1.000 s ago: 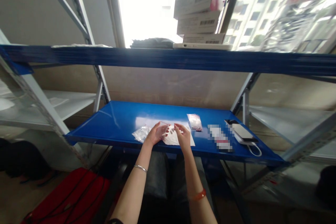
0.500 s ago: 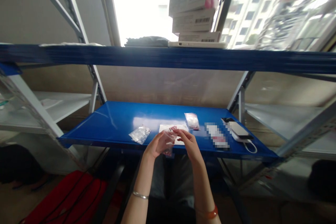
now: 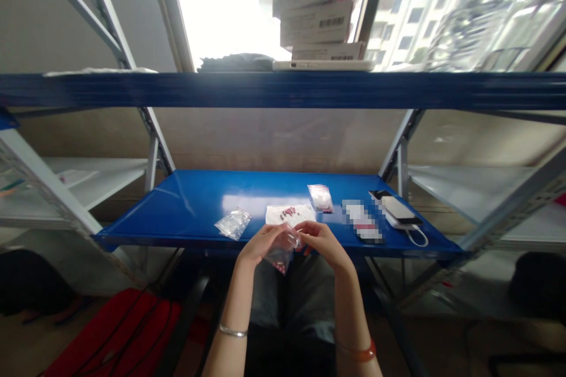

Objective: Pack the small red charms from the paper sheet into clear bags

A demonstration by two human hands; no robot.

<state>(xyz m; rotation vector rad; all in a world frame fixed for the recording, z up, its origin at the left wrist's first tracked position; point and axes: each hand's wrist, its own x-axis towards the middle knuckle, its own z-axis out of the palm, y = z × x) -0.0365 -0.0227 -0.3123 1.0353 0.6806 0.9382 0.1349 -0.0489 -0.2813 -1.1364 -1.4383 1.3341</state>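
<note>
My left hand is closed on the upper edge of a clear plastic bag. Small red pieces lie in the bag's lower corner, below the table's front edge. Close against the bag's mouth, my right hand has thumb and fingers pinched together; what lies between its fingertips is too small to make out. Just beyond both hands, a white sheet rests on the blue table, bearing several small red and dark pieces whose exact kind is unclear.
Flat clear bags lie to the left. Farther back on the right is a stack of small bags with red contents. A blurred-out item and a white device with a cable lie right. A blue shelf beam crosses above.
My right hand has drawn back from the pieces on the sheet to the bag's mouth. The bag has come lower and nearer me, and the pieces on the sheet are now uncovered.
</note>
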